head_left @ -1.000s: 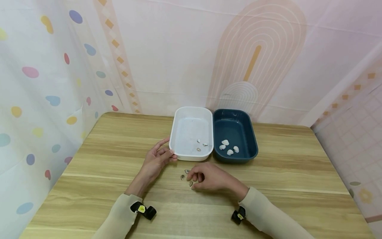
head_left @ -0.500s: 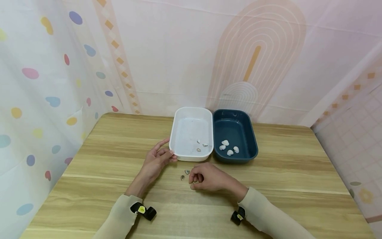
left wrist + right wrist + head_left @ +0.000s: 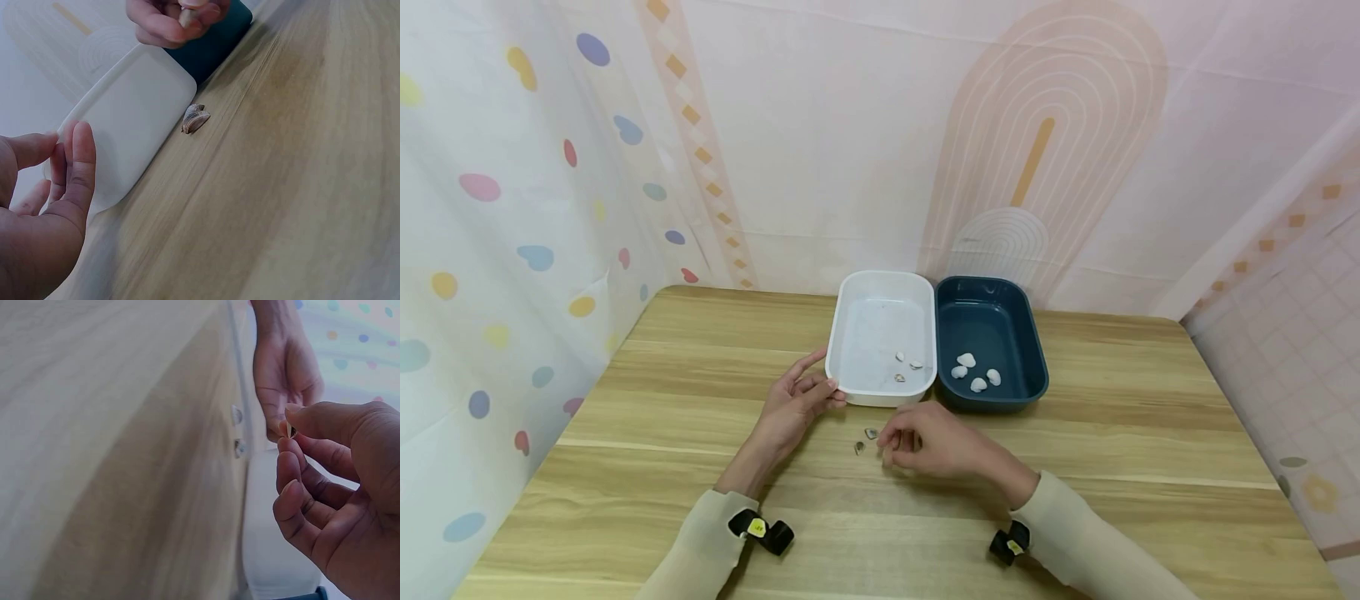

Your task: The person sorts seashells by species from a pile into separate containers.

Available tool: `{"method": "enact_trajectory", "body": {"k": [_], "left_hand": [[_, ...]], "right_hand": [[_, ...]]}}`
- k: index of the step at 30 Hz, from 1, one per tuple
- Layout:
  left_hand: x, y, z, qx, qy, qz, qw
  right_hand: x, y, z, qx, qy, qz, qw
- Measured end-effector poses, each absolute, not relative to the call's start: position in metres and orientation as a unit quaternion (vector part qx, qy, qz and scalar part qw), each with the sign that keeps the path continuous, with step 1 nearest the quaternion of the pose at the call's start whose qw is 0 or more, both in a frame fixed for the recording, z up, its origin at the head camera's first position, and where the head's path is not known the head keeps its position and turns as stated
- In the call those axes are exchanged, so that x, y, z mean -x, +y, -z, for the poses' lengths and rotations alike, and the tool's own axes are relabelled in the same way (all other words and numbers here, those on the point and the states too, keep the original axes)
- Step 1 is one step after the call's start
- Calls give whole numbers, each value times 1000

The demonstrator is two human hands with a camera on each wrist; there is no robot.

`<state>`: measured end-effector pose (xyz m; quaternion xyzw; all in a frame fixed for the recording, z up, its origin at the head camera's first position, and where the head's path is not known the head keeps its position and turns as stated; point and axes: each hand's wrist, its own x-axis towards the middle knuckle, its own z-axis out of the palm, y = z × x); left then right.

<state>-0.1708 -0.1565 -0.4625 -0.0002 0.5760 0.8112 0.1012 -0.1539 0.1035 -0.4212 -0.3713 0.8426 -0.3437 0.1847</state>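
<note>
My left hand (image 3: 786,417) holds the near left corner of a white plastic tray (image 3: 880,325), thumb and fingers at its rim. Between thumb and index finger, my right hand (image 3: 936,440) pinches a small seashell (image 3: 291,430), raised off the table just in front of the tray. The other right fingers curl loosely. Left of that hand, two small brownish seashells (image 3: 859,448) lie on the wood; the left wrist view shows these ridged shells (image 3: 195,119) close together. Three small shells (image 3: 916,365) lie inside the white tray, towards its near right corner.
A dark blue tray (image 3: 988,321) stands against the white tray's right side, with several white seashells (image 3: 966,360) in its near part. The wooden table (image 3: 1120,417) meets a patterned curtain (image 3: 835,150) behind the trays and at the left.
My right hand has closed on a shell that lay near its fingertips and lifted it slightly, moving a little right. The left hand stays at the white tray.
</note>
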Motion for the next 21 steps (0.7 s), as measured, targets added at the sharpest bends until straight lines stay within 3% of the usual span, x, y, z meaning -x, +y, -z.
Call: {"method": "enact_trajectory", "body": {"k": [21], "left_hand": [[170,-157,462,1,581,-807,103]], "right_hand": [[179,118,374,391,857,321,100]]}}
